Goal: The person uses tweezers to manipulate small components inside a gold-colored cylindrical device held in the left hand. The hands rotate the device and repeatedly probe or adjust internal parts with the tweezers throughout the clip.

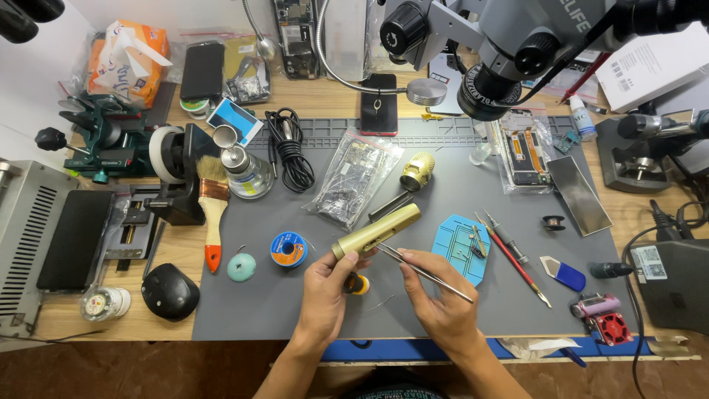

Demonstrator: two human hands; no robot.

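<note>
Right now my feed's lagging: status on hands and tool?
Left hand grips brass tube. Right hand holds tweezers at it. Solder spool close by, clear.

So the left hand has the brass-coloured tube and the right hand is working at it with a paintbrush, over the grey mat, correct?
Not quite. In the head view the right hand holds slim metal tweezers, not a paintbrush; the paintbrush lies untouched at the mat's left edge. The rest stands: the left hand grips the brass-coloured tube over the grey mat.
</note>
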